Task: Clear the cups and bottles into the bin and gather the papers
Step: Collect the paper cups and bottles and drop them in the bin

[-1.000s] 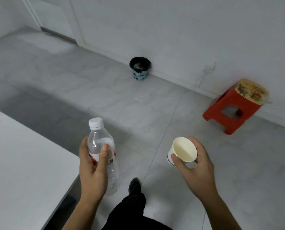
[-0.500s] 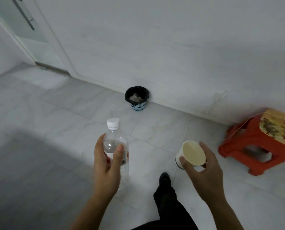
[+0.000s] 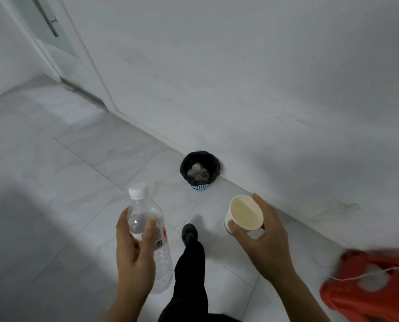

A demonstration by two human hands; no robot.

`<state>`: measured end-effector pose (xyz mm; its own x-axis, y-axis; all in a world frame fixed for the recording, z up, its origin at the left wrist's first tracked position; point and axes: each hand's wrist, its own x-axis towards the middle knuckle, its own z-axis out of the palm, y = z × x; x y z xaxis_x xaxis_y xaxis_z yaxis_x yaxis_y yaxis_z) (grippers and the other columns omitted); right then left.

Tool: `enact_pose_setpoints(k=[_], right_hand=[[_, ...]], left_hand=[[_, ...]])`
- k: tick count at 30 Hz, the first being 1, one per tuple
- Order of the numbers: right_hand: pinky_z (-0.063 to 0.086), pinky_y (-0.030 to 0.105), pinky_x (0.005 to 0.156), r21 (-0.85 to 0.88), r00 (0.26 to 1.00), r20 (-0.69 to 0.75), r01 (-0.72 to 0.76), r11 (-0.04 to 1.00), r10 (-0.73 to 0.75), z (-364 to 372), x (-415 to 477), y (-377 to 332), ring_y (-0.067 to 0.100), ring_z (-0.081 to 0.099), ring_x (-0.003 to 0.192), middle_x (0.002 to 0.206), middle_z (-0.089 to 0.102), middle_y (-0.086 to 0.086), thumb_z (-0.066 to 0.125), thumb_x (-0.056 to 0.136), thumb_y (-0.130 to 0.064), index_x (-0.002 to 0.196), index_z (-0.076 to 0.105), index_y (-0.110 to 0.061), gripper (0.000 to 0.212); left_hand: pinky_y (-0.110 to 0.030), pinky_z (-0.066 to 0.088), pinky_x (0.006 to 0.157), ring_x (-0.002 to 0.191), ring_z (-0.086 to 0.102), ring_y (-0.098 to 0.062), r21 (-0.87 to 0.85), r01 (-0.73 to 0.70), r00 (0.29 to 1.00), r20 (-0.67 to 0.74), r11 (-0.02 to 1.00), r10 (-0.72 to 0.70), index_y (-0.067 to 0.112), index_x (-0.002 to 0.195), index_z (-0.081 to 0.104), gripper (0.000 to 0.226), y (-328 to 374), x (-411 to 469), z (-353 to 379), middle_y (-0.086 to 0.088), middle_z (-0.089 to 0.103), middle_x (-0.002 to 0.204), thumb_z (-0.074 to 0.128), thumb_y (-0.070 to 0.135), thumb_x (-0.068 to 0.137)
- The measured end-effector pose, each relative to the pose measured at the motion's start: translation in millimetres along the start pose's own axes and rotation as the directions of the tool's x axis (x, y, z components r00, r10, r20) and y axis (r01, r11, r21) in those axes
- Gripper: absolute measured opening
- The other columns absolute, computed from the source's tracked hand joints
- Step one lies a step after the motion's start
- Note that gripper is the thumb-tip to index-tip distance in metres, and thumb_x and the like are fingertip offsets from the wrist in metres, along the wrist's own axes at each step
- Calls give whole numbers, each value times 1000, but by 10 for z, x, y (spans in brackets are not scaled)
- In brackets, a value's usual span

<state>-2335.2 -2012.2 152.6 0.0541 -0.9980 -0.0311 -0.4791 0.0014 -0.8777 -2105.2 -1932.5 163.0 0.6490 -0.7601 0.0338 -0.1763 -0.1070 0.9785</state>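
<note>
My left hand (image 3: 133, 249) grips a clear plastic bottle (image 3: 147, 219) with a white cap, held upright. My right hand (image 3: 261, 242) holds an empty white paper cup (image 3: 245, 213) tilted with its mouth toward me. A small blue bin (image 3: 200, 170) lined with a black bag stands on the floor against the wall, ahead of both hands. Crumpled rubbish lies inside it. No papers are in view.
A red plastic stool (image 3: 368, 282) stands at the lower right by the wall. My dark trouser leg and shoe (image 3: 190, 233) step forward between my hands. A white door (image 3: 52, 38) is at the upper left. The floor is pale tile.
The view has moved closer to the bin, which now looks larger and nearer. The table has left the view and the stool has slid to the lower right. Both hands keep their grips.
</note>
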Motion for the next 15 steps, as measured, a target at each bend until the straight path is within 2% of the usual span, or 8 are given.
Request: enact_pose_setpoints(k=[2, 4, 7, 10, 13, 15], right_hand=[[45, 22, 92, 2, 999, 9, -48, 999, 48, 163, 464, 79, -16, 46, 114, 124, 45, -36, 85, 72, -46, 143, 44, -33, 83], [47, 24, 92, -8, 996, 28, -85, 996, 86, 311, 930, 116, -15, 48, 113, 123, 47, -33, 84, 71, -47, 140, 46, -33, 81], [43, 11, 86, -45, 993, 61, -103, 994, 105, 480, 1667, -28, -20, 47, 109, 120, 49, -31, 86, 73, -38, 136, 45, -36, 75], [38, 2, 81, -61, 992, 69, -98, 993, 102, 590, 2414, -204, -24, 45, 107, 118, 48, -35, 87, 72, -35, 132, 44, -41, 74], [37, 1, 85, -66, 986, 86, -135, 989, 141, 700, 2994, -230, -22, 45, 112, 120, 46, -39, 86, 72, -36, 132, 44, -43, 74], [38, 2, 87, -70, 978, 97, -179, 981, 185, 849, 3339, -66, -19, 46, 114, 121, 46, -40, 86, 72, -36, 134, 46, -40, 74]], left_hand=[[-59, 53, 88, 105, 65, -22, -6, 33, 999, 4, 999, -33, 27, 136, 48, 59, -154, 460, 261, 4, 62, 119, 52, 59, 86], [-58, 54, 87, 103, 66, -18, -20, 45, 999, 12, 999, -45, 24, 136, 47, 58, -229, 965, 525, 4, 63, 117, 51, 56, 88], [-53, 55, 86, 97, 65, -10, -65, 69, 998, -3, 996, -69, 22, 133, 47, 54, -199, 1746, 893, 16, 63, 111, 48, 53, 88], [-51, 54, 89, 104, 62, -12, -67, 80, 997, 27, 995, -79, 37, 131, 44, 45, -129, 2473, 1243, 27, 58, 111, 47, 53, 89], [-51, 53, 93, 107, 60, -17, -61, 107, 993, 57, 992, -104, 30, 134, 42, 49, -192, 2995, 1565, 22, 56, 115, 48, 52, 90], [-56, 50, 96, 114, 57, -23, -29, 130, 990, 58, 991, -128, 24, 139, 37, 58, -408, 3291, 1788, 7, 52, 125, 49, 54, 91]])
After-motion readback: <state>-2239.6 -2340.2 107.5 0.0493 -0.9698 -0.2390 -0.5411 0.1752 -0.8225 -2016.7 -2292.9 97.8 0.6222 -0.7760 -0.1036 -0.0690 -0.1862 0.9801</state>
